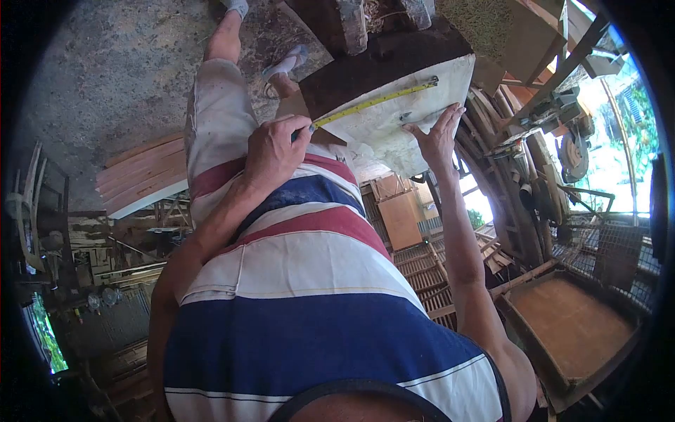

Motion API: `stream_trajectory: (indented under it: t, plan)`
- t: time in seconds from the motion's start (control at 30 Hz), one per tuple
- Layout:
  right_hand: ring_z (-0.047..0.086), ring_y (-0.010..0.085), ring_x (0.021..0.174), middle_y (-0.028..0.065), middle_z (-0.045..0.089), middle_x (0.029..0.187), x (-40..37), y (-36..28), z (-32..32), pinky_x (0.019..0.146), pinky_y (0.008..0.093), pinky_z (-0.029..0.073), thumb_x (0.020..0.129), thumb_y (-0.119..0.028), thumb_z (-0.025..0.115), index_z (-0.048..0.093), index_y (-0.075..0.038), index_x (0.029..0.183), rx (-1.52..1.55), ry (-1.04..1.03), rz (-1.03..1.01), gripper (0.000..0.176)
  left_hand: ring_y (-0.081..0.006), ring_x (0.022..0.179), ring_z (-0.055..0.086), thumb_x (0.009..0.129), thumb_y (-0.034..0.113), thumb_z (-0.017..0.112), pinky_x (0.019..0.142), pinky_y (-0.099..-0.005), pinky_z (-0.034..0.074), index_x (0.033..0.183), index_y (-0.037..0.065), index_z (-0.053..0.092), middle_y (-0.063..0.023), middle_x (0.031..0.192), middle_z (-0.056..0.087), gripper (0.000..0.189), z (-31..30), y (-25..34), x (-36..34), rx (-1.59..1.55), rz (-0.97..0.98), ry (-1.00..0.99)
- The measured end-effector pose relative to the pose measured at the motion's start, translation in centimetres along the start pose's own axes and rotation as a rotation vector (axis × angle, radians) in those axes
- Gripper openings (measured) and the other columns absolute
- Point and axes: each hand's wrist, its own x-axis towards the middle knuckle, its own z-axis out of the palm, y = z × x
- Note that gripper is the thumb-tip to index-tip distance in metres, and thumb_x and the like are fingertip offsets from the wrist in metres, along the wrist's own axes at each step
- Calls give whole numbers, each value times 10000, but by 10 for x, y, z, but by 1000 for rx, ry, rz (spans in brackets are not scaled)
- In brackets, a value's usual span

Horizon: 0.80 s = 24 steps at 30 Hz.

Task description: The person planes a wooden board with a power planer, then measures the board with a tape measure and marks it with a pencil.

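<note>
Down low on the right, I see a shallow wooden-framed box; its inside is flat and orange-brown, though I can't tell from here whether that is a filling or the bare base. Beyond the slab, pale shavings lie scattered on the ground.

The slab has a whitish face and a dark far side, and it carries the yellow measuring tape. The tape runs near the far edge of the whitish face, from the left corner toward the far right corner, its tip short of that corner. A small dark fitting sits nearer the middle; I can't make out what it is. To the left, reddish planks lie side by side over a rough grey floor. A brown panel and slatted work fill the background, with wire mesh toward the right.

My left hand is by the slab's left corner, knuckles up, fingers curled narrow around the near end of the tape. My right arm reaches out long, and the right hand lies near the right edge, spread wide with the thumb apart from the fingers, touching the slab and gripping nothing I can see.
</note>
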Motion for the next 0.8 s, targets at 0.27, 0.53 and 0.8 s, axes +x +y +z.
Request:
stream_trajectory:
  t: [0.27, 0.53, 0.8]
  plan:
    - [3, 554, 1550, 474, -27, 1609, 2, 1, -1, 1260, 501, 244, 816, -474, 857, -83, 154, 1568, 41, -22, 16, 1359, -403, 905, 711, 957, 142, 646, 776, -450, 546, 1034, 5, 708, -200, 952, 727, 169, 4, -4, -1, -12, 12, 14]
    - [10, 573, 1542, 494, -27, 1594, 1, -2, -4, 1265, 524, 213, 822, -467, 854, -89, 173, 1556, 45, -20, -7, 1356, -405, 900, 706, 956, 131, 640, 778, -444, 543, 1037, -1, 702, -200, 951, 723, 167, 2, -3, 1, 12, 1, -12]
    - [36, 598, 1530, 512, -21, 1581, 3, 3, 1, 1271, 546, 159, 806, -437, 876, -73, 183, 1554, 30, 32, -52, 1358, -418, 872, 690, 950, 118, 632, 754, -486, 539, 961, 11, 687, -195, 917, 709, 122, 1, 1, 2, 5, 16, -6]
